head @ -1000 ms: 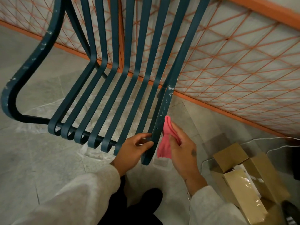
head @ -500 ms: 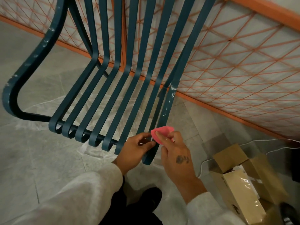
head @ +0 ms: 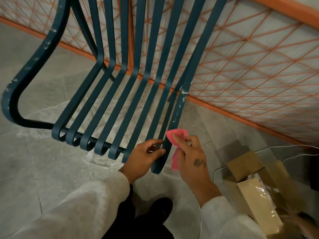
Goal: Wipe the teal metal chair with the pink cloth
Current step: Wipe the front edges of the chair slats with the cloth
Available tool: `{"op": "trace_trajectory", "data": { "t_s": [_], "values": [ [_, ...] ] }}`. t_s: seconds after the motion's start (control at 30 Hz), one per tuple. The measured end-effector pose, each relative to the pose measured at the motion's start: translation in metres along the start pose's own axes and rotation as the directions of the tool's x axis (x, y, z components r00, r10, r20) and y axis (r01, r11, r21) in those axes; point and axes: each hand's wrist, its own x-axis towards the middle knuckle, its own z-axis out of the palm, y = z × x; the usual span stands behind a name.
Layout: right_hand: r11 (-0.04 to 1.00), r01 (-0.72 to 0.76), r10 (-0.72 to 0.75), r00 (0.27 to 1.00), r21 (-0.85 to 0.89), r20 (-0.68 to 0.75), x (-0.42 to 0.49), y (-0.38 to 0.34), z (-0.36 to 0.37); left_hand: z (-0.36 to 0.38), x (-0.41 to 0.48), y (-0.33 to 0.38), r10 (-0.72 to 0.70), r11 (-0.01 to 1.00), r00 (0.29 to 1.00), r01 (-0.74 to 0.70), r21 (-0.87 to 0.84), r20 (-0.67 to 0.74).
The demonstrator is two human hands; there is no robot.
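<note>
The teal metal chair [head: 120,94] fills the upper left, its curved slats running down to rolled front ends; white scuffs mark the rightmost slat and the left armrest. My left hand [head: 145,156] grips the front end of the rightmost slat from the left side. My right hand [head: 190,158] pinches the pink cloth [head: 176,137] and presses it against the right side of that same slat, just above my left hand. Part of the cloth hangs down behind my right fingers.
An orange mesh fence [head: 241,75] stands right behind the chair. An open cardboard box [head: 255,187] with packaging sits on the floor at lower right, beside a white cable [head: 215,173]. Grey tiled floor [head: 34,169] lies to the left. My dark shoe [head: 160,206] is below.
My right hand turned over and brought the cloth from hanging beside the slat onto the slat near its front end. My left hand kept its hold.
</note>
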Motion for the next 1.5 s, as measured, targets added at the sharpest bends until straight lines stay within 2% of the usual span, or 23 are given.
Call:
{"op": "trace_trajectory", "data": {
  "t_s": [0.1, 0.2, 0.3, 0.43, 0.5, 0.63, 0.73, 0.87, 0.93, 1.03, 1.1, 1.2, 1.3, 1.4, 1.5],
  "values": [
    [0.999, -0.005, 0.006, 1.0, 0.047, -0.016, 0.004, -0.004, 0.007, 0.0, 0.0, 0.0, 0.001, 1.0, 1.0, -0.001, 0.012, -0.01],
    [0.987, 0.06, -0.07, 0.996, 0.147, 0.06, -0.02, 0.004, 0.013, 0.001, 0.0, 0.0, -0.012, 1.0, 1.0, 0.012, 0.005, 0.004],
    [0.99, 0.119, -0.126, 0.987, 0.071, 0.095, -0.028, 0.018, 0.007, 0.0, -0.001, 0.001, -0.01, 1.0, 1.0, 0.01, 0.0, 0.009],
    [0.999, 0.022, -0.022, 1.0, 0.026, -0.014, -0.001, 0.013, 0.001, -0.001, -0.003, 0.004, -0.008, 0.999, 1.0, 0.008, 0.039, -0.002],
    [0.998, 0.009, -0.01, 1.0, 0.055, 0.011, 0.005, 0.006, 0.003, -0.001, -0.004, 0.005, 0.001, 0.999, 1.0, -0.001, 0.051, -0.003],
    [0.983, 0.147, -0.151, 0.988, 0.111, 0.033, -0.022, 0.003, 0.008, -0.003, -0.008, 0.006, -0.015, 0.998, 0.999, 0.013, 0.063, 0.031],
    [0.981, 0.195, -0.196, 0.978, 0.024, 0.071, -0.039, 0.017, 0.008, -0.003, -0.009, 0.005, -0.005, 0.997, 0.998, 0.001, 0.079, 0.06],
    [0.999, -0.006, 0.007, 1.0, 0.039, -0.023, -0.013, 0.01, 0.004, -0.005, -0.009, 0.006, -0.026, 0.995, 0.998, 0.021, 0.095, 0.058],
    [0.998, -0.026, 0.028, 0.999, 0.057, -0.032, -0.002, 0.001, 0.006, -0.005, -0.009, 0.006, -0.023, 0.995, 0.998, 0.018, 0.093, 0.053],
    [0.999, -0.016, 0.014, 0.999, 0.046, 0.038, -0.014, -0.007, 0.008, -0.004, -0.009, 0.009, -0.024, 0.998, 0.998, 0.021, 0.064, 0.053],
    [0.994, -0.036, 0.026, 0.995, 0.102, 0.098, -0.028, -0.003, 0.008, -0.005, -0.007, 0.011, -0.043, 0.999, 0.997, 0.042, 0.019, 0.059],
    [0.92, -0.2, 0.135, 0.969, 0.337, 0.207, -0.027, 0.003, -0.01, -0.009, -0.002, 0.018, -0.06, 0.997, 0.996, 0.063, -0.053, 0.063],
    [0.853, -0.367, 0.298, 0.926, 0.37, 0.232, 0.0, 0.007, -0.027, -0.007, 0.011, 0.029, -0.049, 0.994, 0.998, 0.052, -0.093, 0.032],
    [0.862, -0.347, 0.32, 0.938, 0.368, 0.135, 0.039, 0.008, -0.038, -0.002, 0.026, 0.041, -0.039, 0.996, 0.999, 0.041, -0.082, 0.019],
    [0.927, -0.245, 0.235, 0.97, 0.285, 0.069, 0.067, 0.003, -0.034, -0.001, 0.032, 0.045, -0.066, 0.994, 0.998, 0.068, -0.087, 0.024]
  ]
}}
